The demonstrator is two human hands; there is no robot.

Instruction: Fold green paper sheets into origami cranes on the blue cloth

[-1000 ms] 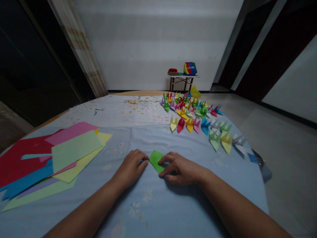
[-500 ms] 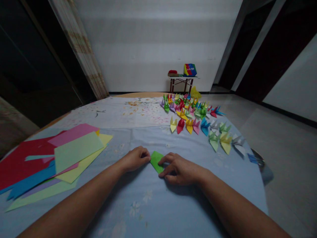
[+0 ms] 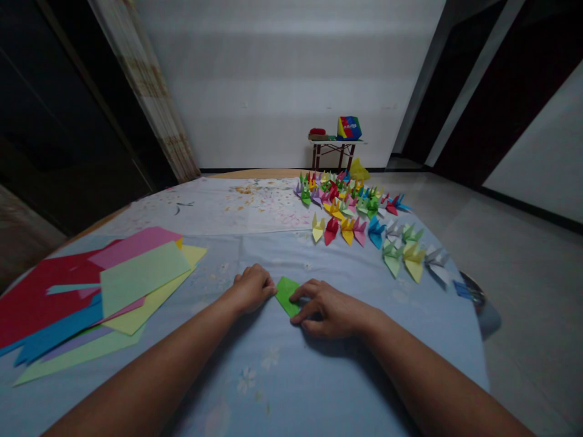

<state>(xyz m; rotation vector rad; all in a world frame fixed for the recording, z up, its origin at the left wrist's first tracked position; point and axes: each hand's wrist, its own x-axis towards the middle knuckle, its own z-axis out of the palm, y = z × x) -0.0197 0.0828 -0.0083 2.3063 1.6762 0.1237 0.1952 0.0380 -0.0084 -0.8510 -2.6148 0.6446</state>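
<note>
The left hand [image 3: 252, 289] has edged slightly up the blue cloth [image 3: 387, 364], its fingers curled and empty just beside the green paper [image 3: 286, 295]. The right hand [image 3: 330, 311] pins that paper to the cloth; loosening its grip could let the fold spring open.

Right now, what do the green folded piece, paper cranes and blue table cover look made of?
Green piece: matte origami paper, judging by thin sharp folds. Cranes: same kind of matte paper, creased crisply. Blue cover: probably soft cloth, given its wrinkles and floral print.
</note>
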